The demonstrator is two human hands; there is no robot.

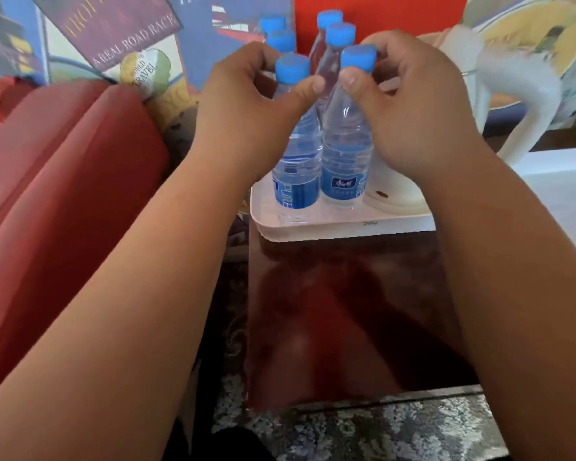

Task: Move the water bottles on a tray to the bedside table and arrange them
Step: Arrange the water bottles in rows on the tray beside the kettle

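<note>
Several clear water bottles with blue caps and blue labels stand upright in two rows on a white tray (346, 227), which rests on the dark glossy bedside table (346, 311). My left hand (246, 104) is closed around the neck of the front left bottle (296, 174), thumb just below its cap. On the front right bottle (346, 161), my right hand (413, 104) grips the neck and cap the same way. Both front bottles still stand on the tray. The rear bottles (338, 34) show mostly their caps behind my fingers.
A red cushioned headboard or bed edge (64, 194) lies to the left. Printed posters (120, 31) cover the wall behind. A white lamp or kettle-like object (512, 104) stands at the right, its base on the tray side. Patterned carpet (396, 430) lies below the table's front edge.
</note>
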